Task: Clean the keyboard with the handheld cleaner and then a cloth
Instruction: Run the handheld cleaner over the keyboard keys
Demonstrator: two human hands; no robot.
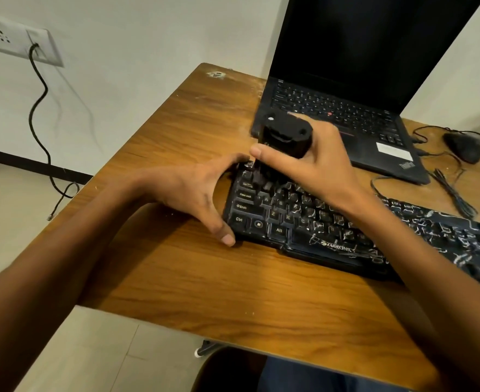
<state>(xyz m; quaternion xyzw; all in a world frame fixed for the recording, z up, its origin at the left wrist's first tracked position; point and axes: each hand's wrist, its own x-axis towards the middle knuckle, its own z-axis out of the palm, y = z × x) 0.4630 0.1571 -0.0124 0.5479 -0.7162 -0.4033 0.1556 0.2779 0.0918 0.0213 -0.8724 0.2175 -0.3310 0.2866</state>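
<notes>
A black keyboard [332,227] with white streaks on its keys lies across the wooden desk [176,273]. My right hand [312,162] grips a black handheld cleaner [284,134], held upright with its lower end down on the keys at the keyboard's top left corner. My left hand [193,193] holds the keyboard's left end, thumb at the front corner near the Ctrl key and fingers curled round the back corner. No cloth is in view.
An open black laptop [346,108] with a dark screen stands behind the keyboard. A black mouse [463,147] and loose cables [453,190] lie at the right. A wall socket [12,38] with a dangling cord is at the left. The desk's edge runs near me.
</notes>
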